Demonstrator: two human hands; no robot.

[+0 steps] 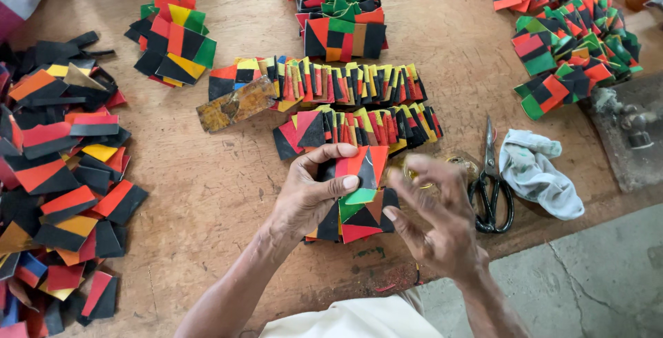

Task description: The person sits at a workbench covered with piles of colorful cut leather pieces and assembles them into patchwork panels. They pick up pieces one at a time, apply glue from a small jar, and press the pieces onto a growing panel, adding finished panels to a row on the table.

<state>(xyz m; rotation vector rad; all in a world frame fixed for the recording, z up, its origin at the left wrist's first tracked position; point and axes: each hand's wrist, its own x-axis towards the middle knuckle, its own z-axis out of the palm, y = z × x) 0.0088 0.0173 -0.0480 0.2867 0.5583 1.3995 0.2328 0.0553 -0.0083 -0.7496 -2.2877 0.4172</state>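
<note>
My left hand (312, 189) pinches a small patchwork piece (364, 162) of red, black and green material between thumb and fingers, just above a short stack of similar pieces (359, 219) on the wooden table (207, 193). My right hand (431, 217) hovers blurred beside the stack, fingers spread, holding nothing that I can see. Two overlapping rows of finished colourful pieces (359, 107) lie just beyond the hands.
Black scissors (490, 189) and a crumpled white cloth (539, 171) lie right of my right hand. Loose red, black and yellow scraps (59, 172) cover the left side. More patchwork piles sit at top left (176, 37), top centre (342, 10) and top right (573, 48). A worn rectangular block (236, 104) lies mid-table.
</note>
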